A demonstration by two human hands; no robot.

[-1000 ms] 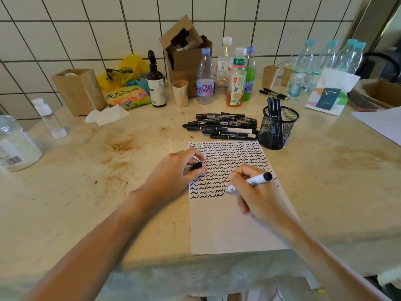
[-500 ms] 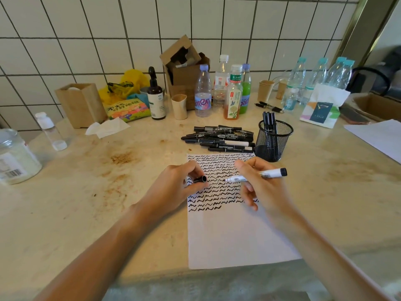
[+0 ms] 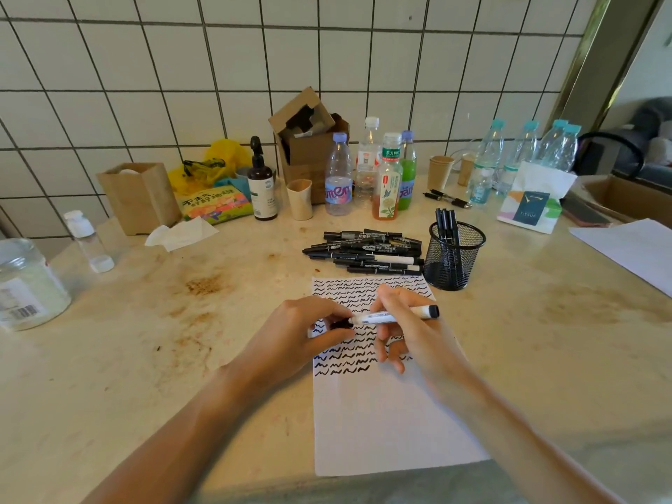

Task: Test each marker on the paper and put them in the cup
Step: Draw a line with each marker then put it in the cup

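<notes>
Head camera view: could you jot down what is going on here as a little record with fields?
Right hand: right hand holds a white marker level above the paper
Left hand: left hand pinches the black cap at the marker's tip end
Paper: many rows of black squiggles, lower part blank
Cup: black mesh cup beyond the paper, a few markers standing in it
Waiting: pile of markers lying left of the cup

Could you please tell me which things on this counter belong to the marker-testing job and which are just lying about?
Job: marker in right hand; cap in left hand; paper; marker pile; mesh cup.

Lying about: bottles, cardboard boxes, paper cups, tissue pack, jar.
</notes>
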